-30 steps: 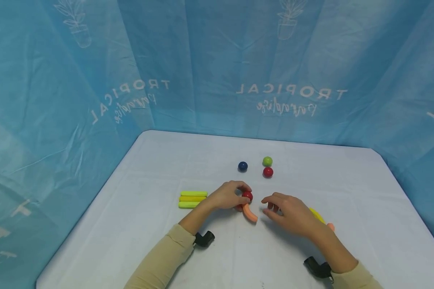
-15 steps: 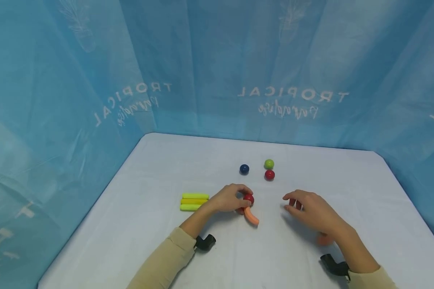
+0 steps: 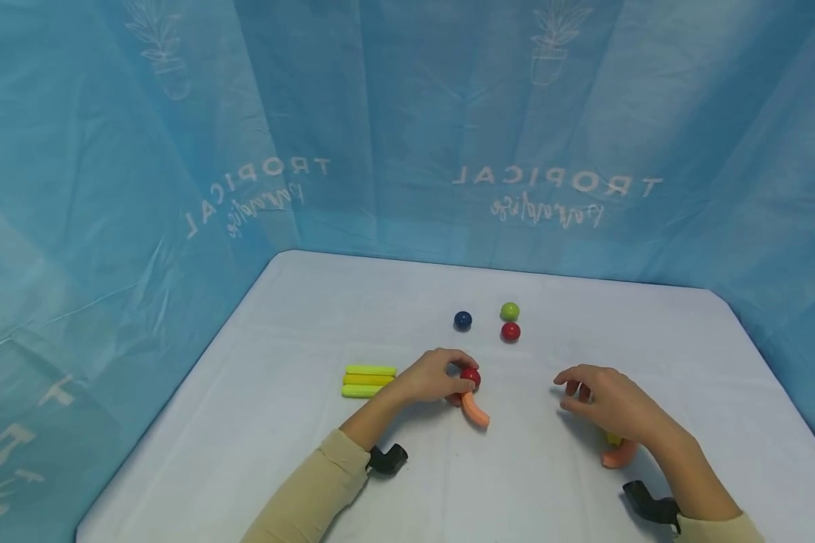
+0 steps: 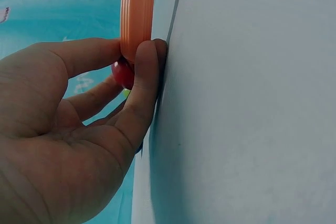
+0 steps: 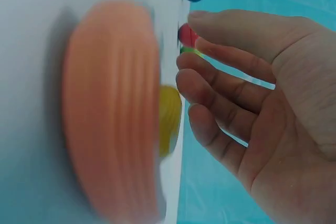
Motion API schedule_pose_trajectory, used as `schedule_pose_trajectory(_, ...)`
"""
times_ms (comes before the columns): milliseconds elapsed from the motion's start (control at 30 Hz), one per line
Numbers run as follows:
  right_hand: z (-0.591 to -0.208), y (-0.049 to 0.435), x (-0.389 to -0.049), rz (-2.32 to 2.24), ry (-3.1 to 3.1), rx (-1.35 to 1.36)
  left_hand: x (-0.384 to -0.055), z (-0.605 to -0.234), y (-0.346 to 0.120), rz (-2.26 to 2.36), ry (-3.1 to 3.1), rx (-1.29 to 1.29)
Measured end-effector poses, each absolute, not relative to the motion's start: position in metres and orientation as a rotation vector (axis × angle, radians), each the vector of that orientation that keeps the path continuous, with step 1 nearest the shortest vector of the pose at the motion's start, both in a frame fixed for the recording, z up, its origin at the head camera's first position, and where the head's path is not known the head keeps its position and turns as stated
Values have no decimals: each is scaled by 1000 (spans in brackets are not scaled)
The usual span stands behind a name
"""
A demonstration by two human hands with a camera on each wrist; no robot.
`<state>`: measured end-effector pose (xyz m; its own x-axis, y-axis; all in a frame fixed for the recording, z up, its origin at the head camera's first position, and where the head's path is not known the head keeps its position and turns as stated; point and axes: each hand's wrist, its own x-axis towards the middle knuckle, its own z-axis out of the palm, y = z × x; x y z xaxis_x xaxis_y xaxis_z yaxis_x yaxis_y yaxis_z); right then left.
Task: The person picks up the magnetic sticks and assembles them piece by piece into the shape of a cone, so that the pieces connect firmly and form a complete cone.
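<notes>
Near the table's middle, my left hand [image 3: 435, 377] pinches the end of an orange curved, ridged piece [image 3: 476, 412] between thumb and fingers. In the left wrist view this ridged piece [image 4: 137, 14] stands out from the fingertips, and a red ball [image 4: 123, 73] shows just behind it, among the fingers. My right hand [image 3: 604, 396] hovers at the right with loosely bent fingers and nothing between them. Below it lie a second orange curved piece [image 3: 620, 455] and a yellow piece [image 3: 613, 438], both partly hidden by the hand and wrist. The right wrist view shows that orange piece [image 5: 110, 114] up close.
Farther back sit a dark blue ball [image 3: 462, 320], a green ball [image 3: 510, 311] and another red ball [image 3: 510, 332]. Three straight sticks, a yellow one [image 3: 370, 380] between two lime ones, lie left of my left hand. A blue curtain [image 3: 407, 136] borders the white table [image 3: 353, 302].
My right hand has moved away from the left hand, to the right, over the yellow and second orange pieces. The left hand keeps its place and its pinch. The head view has shifted slightly.
</notes>
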<state>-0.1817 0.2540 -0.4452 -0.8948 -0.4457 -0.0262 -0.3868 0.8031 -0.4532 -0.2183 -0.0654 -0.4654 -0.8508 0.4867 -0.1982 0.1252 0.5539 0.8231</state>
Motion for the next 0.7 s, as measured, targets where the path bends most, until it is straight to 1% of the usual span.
schedule_pose_trajectory(267, -440, 274, -175, -716, 2957, -631, -219, -466, -66, 1215, 2398, 491)
schedule_pose_trajectory(600, -445, 294, -172, -612, 2882, -420, -220, -469, -66, 1226, 2385, 491)
schedule_pose_trajectory(700, -445, 297, -172, -600, 2852, -396, -219, -467, -66, 1227, 2393, 484)
